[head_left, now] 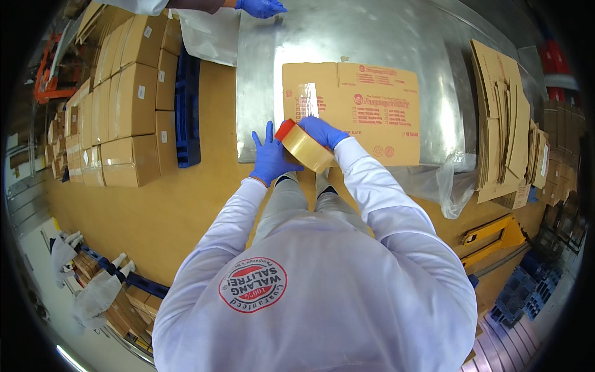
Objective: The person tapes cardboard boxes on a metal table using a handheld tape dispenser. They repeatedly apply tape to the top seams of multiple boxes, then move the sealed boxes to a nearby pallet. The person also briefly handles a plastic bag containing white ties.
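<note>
A flattened brown cardboard carton (378,139) with red print lies on the metal table (260,93) in front of me. A shiny strip of clear tape (308,99) runs across its left part. My right hand (322,132), in a blue glove, is closed on a wide roll of yellowish packing tape (315,154) at the carton's near edge. A red part (285,129) shows at the roll's left end. My left hand (271,157), also gloved in blue, is beside the roll with its fingers spread. Its lower fingers reach close to the roll; contact is unclear.
Cartons (130,99) are stacked by a blue pallet (188,111) on the left. Flat cardboard sheets (505,118) lean at the table's right, near a plastic bag (455,186). A yellow pallet jack (496,239) stands lower right. Another person's gloved hand (261,7) reaches over the table's far edge.
</note>
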Tool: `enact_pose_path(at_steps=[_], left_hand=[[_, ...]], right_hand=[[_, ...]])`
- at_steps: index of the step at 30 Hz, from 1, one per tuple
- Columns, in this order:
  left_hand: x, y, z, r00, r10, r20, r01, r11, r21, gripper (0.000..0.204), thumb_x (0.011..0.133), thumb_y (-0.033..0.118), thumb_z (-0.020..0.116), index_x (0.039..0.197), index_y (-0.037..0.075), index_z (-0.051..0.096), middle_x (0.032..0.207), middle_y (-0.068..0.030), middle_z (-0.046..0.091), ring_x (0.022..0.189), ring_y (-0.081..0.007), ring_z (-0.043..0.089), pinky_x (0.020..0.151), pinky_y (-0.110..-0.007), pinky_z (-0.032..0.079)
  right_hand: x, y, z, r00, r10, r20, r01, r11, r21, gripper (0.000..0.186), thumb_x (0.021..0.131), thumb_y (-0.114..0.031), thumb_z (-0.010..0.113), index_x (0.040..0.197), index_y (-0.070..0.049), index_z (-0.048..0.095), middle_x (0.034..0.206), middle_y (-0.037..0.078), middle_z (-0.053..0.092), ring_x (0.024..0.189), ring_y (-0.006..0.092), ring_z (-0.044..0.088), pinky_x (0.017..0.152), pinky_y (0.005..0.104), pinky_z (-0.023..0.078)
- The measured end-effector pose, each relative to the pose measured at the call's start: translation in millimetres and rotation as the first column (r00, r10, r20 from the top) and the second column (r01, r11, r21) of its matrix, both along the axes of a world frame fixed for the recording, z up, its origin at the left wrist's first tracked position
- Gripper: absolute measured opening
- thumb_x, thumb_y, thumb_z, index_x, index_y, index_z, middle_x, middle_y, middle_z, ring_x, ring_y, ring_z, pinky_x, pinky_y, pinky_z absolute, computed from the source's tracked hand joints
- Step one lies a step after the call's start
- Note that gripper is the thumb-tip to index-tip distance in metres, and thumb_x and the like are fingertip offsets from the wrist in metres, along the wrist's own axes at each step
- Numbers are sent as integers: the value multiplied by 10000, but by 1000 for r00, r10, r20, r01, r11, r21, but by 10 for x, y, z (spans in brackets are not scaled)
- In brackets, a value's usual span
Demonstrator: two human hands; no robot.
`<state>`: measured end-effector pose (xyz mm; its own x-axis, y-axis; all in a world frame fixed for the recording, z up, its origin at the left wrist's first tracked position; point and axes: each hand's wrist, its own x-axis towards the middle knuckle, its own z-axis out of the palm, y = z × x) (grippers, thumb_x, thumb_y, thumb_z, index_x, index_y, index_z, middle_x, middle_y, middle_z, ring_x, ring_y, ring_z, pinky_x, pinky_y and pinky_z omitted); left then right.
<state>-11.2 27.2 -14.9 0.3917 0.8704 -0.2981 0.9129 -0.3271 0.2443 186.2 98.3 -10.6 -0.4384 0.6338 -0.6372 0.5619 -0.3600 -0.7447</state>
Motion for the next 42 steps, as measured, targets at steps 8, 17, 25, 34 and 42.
enact_pose_path(at_steps=[8,17,25,34,42], left_hand=[[1032,-38,203,971,-218,99,188,951,246,1363,529,605,847,1551,37,147,1628,-166,81,1490,-419,55,1078,-761,51],[1881,-433,-15,860,-502,-88,508,858,73,907,776,359,744,1478,-23,314,1558,-174,294,1472,-319,226,1080,-743,165],[2006,123,1071,746,-481,461,256,846,468,535,822,159,654,1318,17,510,1411,-150,491,1350,-272,439,1048,-655,314],[1924,59,803,835,-410,368,341,909,239,410,927,125,560,1332,69,531,1409,-136,511,1316,-312,477,1103,-571,314],[1301,409,2167,-162,267,950,48,964,-262,684,843,202,698,1427,84,362,1417,-115,411,1269,-274,473,1011,-442,459]], right_hand=[[1212,-864,1379,877,-154,-455,443,626,642,222,679,-208,752,855,-77,716,862,91,679,794,259,637,745,368,501],[2143,-1231,1999,570,-108,-815,716,553,427,486,820,-489,692,918,-15,644,845,105,647,762,205,590,707,336,432],[2591,-944,2432,540,362,-760,653,389,650,613,825,-664,608,763,-58,543,695,58,528,668,190,451,654,332,305],[2267,-1099,2483,349,16,-937,894,295,338,670,855,-712,503,799,-45,513,772,74,454,758,220,387,740,376,331],[2523,-1405,2284,294,-479,-827,944,11,329,555,984,-324,570,1446,-63,405,1226,135,575,1069,251,565,1015,406,428]])
